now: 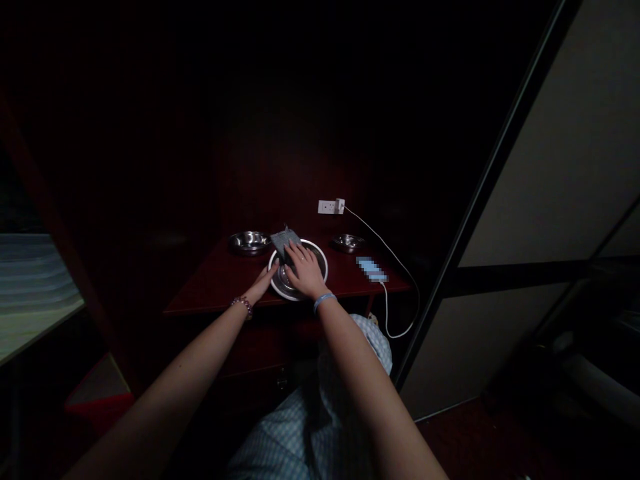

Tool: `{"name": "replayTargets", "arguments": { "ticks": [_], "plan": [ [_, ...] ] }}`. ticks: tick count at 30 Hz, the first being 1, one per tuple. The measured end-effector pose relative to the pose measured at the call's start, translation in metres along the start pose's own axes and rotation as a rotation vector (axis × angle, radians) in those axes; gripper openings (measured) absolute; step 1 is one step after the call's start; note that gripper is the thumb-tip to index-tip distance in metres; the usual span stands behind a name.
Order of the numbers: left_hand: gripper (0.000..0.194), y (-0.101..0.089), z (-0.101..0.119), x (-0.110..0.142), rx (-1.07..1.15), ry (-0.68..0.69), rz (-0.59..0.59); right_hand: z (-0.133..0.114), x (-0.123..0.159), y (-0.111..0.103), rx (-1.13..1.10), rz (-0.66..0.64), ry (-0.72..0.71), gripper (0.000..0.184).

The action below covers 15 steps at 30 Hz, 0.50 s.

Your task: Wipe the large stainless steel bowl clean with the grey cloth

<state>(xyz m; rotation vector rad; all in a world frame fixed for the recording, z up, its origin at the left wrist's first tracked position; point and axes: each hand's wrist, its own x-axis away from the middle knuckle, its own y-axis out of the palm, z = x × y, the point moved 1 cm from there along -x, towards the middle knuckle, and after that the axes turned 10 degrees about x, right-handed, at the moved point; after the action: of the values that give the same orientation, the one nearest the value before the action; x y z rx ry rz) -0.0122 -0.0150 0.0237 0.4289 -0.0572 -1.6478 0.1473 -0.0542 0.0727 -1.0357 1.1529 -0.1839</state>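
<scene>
A steel bowl or basin (324,257) with a white rim stands near the front edge of the dark red shelf. My left hand (261,283) is at the bowl's left rim, gripping it with the fingertips. My right hand (305,270) reaches over the bowl, its fingers on a grey cloth (284,239) that lies across the far left part of the rim. Part of the cloth is hidden under these fingers. A second steel bowl (250,243) sits behind and to the left, and a smaller steel bowl (349,243) behind and to the right.
A phone with a blurred screen (371,269) lies on the shelf (210,283) at the right. Its white cable (400,261) hangs past the front edge and runs up to a wall socket (327,207). A sliding door (540,173) stands on the right.
</scene>
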Motion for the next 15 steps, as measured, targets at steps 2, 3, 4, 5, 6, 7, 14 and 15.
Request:
{"name": "replayTargets", "arguments": {
  "ticks": [2, 3, 4, 5, 6, 7, 14, 15],
  "plan": [
    [0.072, 0.002, 0.003, 0.002, -0.008, 0.013, 0.012, -0.002, 0.000, 0.000, 0.002, -0.019, -0.034, 0.057],
    [0.070, 0.003, 0.004, 0.003, -0.011, 0.020, 0.012, -0.002, 0.000, 0.000, 0.002, -0.029, -0.049, 0.056],
    [0.068, 0.003, 0.004, 0.003, -0.013, 0.023, 0.012, -0.003, 0.000, 0.000, 0.002, -0.037, -0.063, 0.056],
    [0.066, 0.003, 0.004, 0.004, -0.015, 0.024, 0.009, -0.003, 0.000, 0.000, 0.002, -0.044, -0.075, 0.056],
    [0.066, 0.002, 0.003, 0.003, -0.017, 0.024, 0.005, -0.003, 0.000, 0.000, 0.001, -0.048, -0.086, 0.056],
    [0.067, 0.001, 0.002, 0.003, -0.020, 0.024, 0.002, -0.004, 0.000, 0.000, 0.001, -0.054, -0.097, 0.057],
    [0.080, -0.008, -0.007, -0.002, -0.083, 0.003, 0.016, -0.007, 0.001, 0.005, -0.034, -0.089, -0.173, 0.066],
    [0.080, -0.009, -0.008, -0.003, -0.092, -0.002, 0.025, -0.008, 0.001, 0.006, -0.045, -0.094, -0.176, 0.067]
  ]
}}
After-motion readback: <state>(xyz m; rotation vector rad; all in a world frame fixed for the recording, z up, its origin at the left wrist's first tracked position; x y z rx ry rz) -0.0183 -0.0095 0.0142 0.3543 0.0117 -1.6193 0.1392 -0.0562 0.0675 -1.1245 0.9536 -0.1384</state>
